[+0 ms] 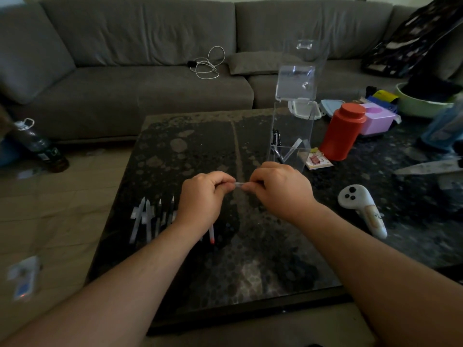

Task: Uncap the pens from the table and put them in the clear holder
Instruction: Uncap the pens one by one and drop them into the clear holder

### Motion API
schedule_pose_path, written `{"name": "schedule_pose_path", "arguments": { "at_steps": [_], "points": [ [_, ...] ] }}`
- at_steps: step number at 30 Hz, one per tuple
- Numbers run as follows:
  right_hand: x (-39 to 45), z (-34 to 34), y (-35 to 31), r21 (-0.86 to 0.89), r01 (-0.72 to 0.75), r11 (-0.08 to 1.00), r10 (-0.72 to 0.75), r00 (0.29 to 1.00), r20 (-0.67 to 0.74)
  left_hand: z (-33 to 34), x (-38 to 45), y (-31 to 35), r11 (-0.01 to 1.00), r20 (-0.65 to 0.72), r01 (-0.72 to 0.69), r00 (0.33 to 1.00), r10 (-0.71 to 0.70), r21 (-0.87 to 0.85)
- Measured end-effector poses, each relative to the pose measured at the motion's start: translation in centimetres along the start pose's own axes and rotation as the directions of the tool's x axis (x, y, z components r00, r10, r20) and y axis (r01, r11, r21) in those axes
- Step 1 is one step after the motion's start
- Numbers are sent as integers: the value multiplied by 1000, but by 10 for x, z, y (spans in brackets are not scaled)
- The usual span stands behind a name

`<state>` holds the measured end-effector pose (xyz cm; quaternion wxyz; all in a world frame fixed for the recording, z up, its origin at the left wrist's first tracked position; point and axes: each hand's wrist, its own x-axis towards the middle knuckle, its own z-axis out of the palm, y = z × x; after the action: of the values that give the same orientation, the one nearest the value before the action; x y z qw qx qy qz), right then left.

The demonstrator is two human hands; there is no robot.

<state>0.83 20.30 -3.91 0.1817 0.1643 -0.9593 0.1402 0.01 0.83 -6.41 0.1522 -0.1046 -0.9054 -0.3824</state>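
Observation:
Above the middle of the dark table [200,259], my left hand [204,194] and my right hand [280,189] both grip one pale pen [238,184], and only a short piece of it shows between my fingers. Whether its cap is on I cannot tell. Several capped pens [150,216] lie in a row on the table to the left, partly hidden by my left wrist. One with a red end [212,235] pokes out below that wrist. The tall clear holder [292,136] stands just beyond my right hand, with a few dark pens [276,144] inside.
A red canister [343,131], pink box [377,120] and green bowl [421,103] crowd the table's right side. A white controller [360,209] lies near my right forearm, a knife [428,167] farther right. A grey sofa [150,71] stands behind, a bottle [37,144] on the floor left.

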Motion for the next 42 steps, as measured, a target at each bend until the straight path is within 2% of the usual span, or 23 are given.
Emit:
{"name": "schedule_pose_path", "arguments": {
  "at_steps": [5,9,12,14,16,18,20,21,22,24,26,28,32,36,37,40,42],
  "points": [
    [3,-4,4,42,51,998,-52,998,18,-5,2,4,1000,3,0,1000,0,-30],
    [7,-5,3,66,59,996,-71,979,193,-5,-2,2,1000,13,-9,1000,9,-15],
    [13,-24,4,77,-55,996,42,986,161,-7,-2,-1,998,-1,-51,999,52,21],
    [21,-51,10,252,-225,941,227,974,22,-9,1,0,999,-23,-43,999,44,30],
    [29,-77,22,455,-305,836,424,886,-185,-9,0,1,998,-14,-27,1000,28,51],
    [36,-91,31,624,-270,734,571,743,-349,-8,-2,2,996,26,-29,999,27,81],
    [38,-93,37,721,-231,653,658,644,-390,-6,-4,3,993,58,-21,998,14,116],
    [37,-89,40,734,-243,634,678,632,-376,-6,-4,4,990,65,-9,998,0,140],
    [36,-85,42,720,-277,636,679,644,-352,-6,-4,4,987,66,12,998,-23,161],
    [33,-72,49,606,-368,705,632,714,-301,-7,-4,3,982,65,58,995,-71,181],
    [30,-60,54,401,-429,809,547,800,-248,-7,-4,1,977,72,83,993,-99,194],
    [29,-50,56,221,-441,870,483,852,-201,-8,-4,-1,973,82,94,990,-114,211],
    [30,-39,56,90,-386,918,396,905,-156,-11,-3,-3,968,105,115,984,-141,225],
    [33,-38,57,43,-392,919,388,918,88,-13,0,-10,960,111,145,978,-175,239],
    [32,-37,56,37,-394,918,390,917,88,-13,1,-12,956,108,154,977,-186,248],
    [27,-35,48,62,-410,910,415,895,-165,-15,5,-19,926,96,186,969,-228,327],
    [24,-35,41,113,-374,920,391,880,-269,-17,7,-22,897,100,226,954,-283,381]
  ]
}}
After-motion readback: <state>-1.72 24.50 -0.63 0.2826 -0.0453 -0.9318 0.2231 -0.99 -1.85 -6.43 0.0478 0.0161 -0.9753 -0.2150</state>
